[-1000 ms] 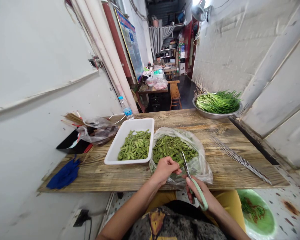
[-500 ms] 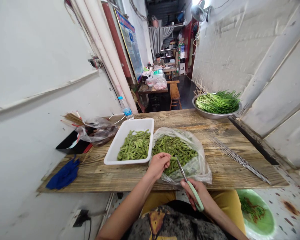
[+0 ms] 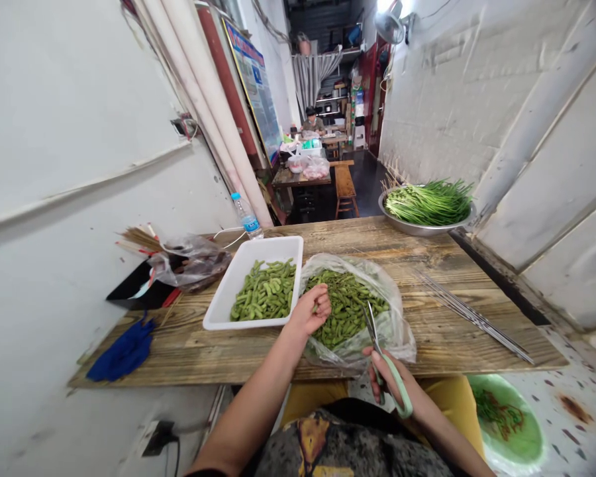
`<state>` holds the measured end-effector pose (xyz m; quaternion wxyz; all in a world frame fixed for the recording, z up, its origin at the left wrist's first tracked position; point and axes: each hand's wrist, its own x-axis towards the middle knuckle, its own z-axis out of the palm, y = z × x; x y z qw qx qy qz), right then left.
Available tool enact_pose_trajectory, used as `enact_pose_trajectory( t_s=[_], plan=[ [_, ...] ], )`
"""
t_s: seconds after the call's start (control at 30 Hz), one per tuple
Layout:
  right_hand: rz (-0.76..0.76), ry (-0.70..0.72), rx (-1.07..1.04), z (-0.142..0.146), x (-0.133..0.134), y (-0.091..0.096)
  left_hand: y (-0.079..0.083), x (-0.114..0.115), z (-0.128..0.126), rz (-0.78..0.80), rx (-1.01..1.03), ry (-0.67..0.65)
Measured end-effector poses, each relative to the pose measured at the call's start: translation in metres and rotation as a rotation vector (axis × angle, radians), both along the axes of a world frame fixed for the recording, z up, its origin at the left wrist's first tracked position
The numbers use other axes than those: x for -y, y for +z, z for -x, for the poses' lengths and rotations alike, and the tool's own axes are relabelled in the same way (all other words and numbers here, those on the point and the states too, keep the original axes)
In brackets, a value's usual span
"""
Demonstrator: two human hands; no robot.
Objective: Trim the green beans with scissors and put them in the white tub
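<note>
My left hand (image 3: 310, 309) reaches into a clear plastic bag (image 3: 397, 328) of green edamame pods (image 3: 347, 301), its fingers curled around a pod. My right hand (image 3: 395, 384) grips the pale green handles of scissors (image 3: 383, 354) at the table's near edge, with the blades pointing up over the bag. Left of the bag stands a white rectangular tray (image 3: 228, 295) holding more pods (image 3: 265, 298).
On the wooden table (image 3: 442, 331) are a metal bowl of green chives (image 3: 427, 202), thin metal skewers (image 3: 471, 315), a water bottle (image 3: 246, 215), a plastic bag with sticks (image 3: 189, 258) and a blue cloth (image 3: 124, 351). A green basin (image 3: 509, 417) sits on the floor. A person sits far back.
My left hand has moved from beside the scissor blades forward and left into the bag and closed on a pod. My right hand stays near the edge with the scissors.
</note>
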<state>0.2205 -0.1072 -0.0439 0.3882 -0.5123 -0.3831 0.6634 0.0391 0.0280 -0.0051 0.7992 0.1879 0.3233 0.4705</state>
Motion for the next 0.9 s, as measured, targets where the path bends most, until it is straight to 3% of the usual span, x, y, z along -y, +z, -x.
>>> enact_pose_trajectory(
  t_s=[0.17, 0.27, 0.33, 0.43, 0.5, 0.57, 0.67, 0.8, 0.9],
  plan=[
    [0.017, 0.001, -0.007, -0.002, 0.001, -0.002, -0.001, -0.004, -0.011, 0.177, 0.061, -0.024],
    [0.018, 0.008, -0.002, -0.002, 0.002, 0.002, 0.008, -0.008, 0.006, 0.186, 0.042, 0.022],
    [0.011, 0.009, 0.0, -0.004, 0.003, 0.003, 0.022, -0.016, 0.034, 0.085, 0.004, 0.187],
    [0.005, 0.009, -0.004, -0.004, 0.003, 0.0, 0.047, -0.037, 0.086, -0.16, -0.233, 0.609],
    [0.002, 0.015, -0.006, -0.002, 0.002, -0.002, 0.059, -0.049, 0.112, -0.313, -0.585, 0.865],
    [0.004, 0.019, -0.007, 0.001, 0.001, -0.002, 0.064, -0.051, 0.119, -0.478, -0.996, 0.906],
    [-0.015, 0.001, -0.01, 0.006, 0.0, -0.001, 0.055, -0.034, 0.094, -0.758, -1.353, 0.668],
    [-0.047, -0.036, 0.0, 0.006, -0.002, 0.003, 0.024, 0.004, 0.031, -0.999, -1.271, -0.039],
    [-0.037, -0.048, 0.0, 0.003, -0.001, 0.004, 0.0, 0.017, -0.005, -1.034, -1.41, -0.154]
  ],
)
